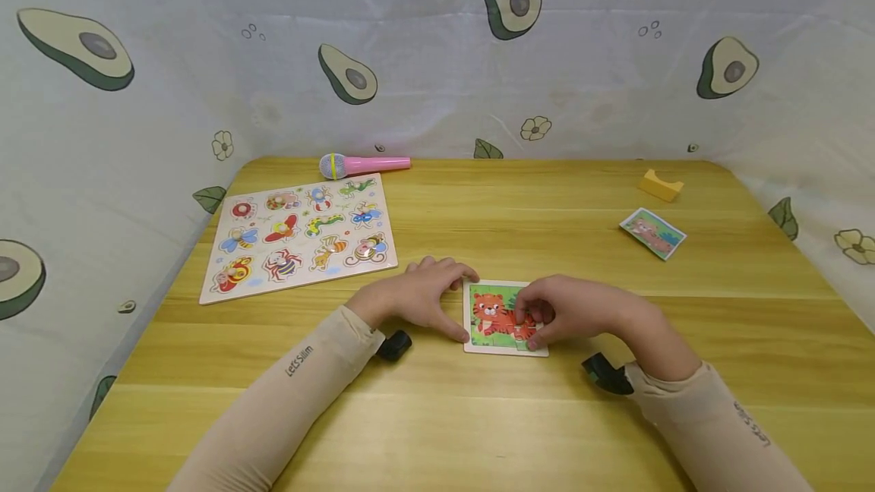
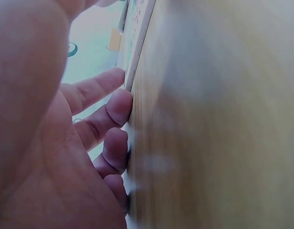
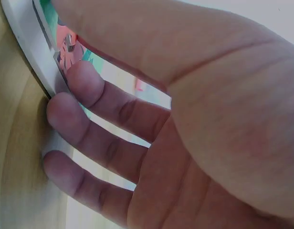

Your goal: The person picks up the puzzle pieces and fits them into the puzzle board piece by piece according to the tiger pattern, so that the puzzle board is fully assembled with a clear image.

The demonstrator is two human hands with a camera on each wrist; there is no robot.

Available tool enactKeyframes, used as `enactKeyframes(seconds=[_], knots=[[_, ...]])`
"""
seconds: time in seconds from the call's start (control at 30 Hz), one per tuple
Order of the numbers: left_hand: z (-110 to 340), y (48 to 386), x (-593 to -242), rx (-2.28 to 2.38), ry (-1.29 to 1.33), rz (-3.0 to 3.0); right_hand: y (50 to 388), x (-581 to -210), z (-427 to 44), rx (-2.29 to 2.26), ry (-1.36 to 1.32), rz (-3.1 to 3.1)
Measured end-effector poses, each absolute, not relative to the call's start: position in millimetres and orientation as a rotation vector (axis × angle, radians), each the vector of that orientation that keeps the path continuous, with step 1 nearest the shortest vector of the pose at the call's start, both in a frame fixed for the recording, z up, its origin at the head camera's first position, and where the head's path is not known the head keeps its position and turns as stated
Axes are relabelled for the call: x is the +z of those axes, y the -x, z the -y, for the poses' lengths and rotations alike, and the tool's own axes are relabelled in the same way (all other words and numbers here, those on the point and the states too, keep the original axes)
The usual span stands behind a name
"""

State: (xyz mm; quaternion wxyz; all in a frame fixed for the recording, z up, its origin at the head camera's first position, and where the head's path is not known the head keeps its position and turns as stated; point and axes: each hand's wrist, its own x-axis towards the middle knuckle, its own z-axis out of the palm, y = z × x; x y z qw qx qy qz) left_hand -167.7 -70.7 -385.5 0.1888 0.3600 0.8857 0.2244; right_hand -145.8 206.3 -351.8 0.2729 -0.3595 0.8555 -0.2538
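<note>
A small framed tiger puzzle (image 1: 494, 313) lies flat on the table between both hands, its picture orange on green. My left hand (image 1: 427, 296) is spread at its left side, thumb by the near corner and index finger by the far one. In the left wrist view, its fingertips (image 2: 119, 106) touch the board's edge and the tabletop. My right hand (image 1: 581, 310) curls over the right part, pinching a puzzle piece (image 1: 522, 332) at the lower right corner. In the right wrist view, its other fingers (image 3: 68, 117) rest by the frame's edge (image 3: 35, 47); the pinch is partly hidden.
A peg board of insects (image 1: 301, 238) lies to the left on the wooden table (image 1: 451, 416), with a pink toy microphone (image 1: 369, 165) behind it. To the right are a tiger picture card (image 1: 652, 234) and a yellow arched block (image 1: 661, 185). Printed cloth (image 1: 424, 36) hangs behind.
</note>
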Motion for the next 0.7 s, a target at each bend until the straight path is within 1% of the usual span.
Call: enactKeyframes(seconds=[0.47,0.7], knots=[[69.9,167.6,-382.1,0.651,-1.005,-2.477,144.1,-347.1,-202.9,-0.640,0.949,-2.339],[70.1,167.2,-381.5,0.644,-1.001,-2.482,146.2,-351.4,-204.0,-0.657,0.869,-2.392]])
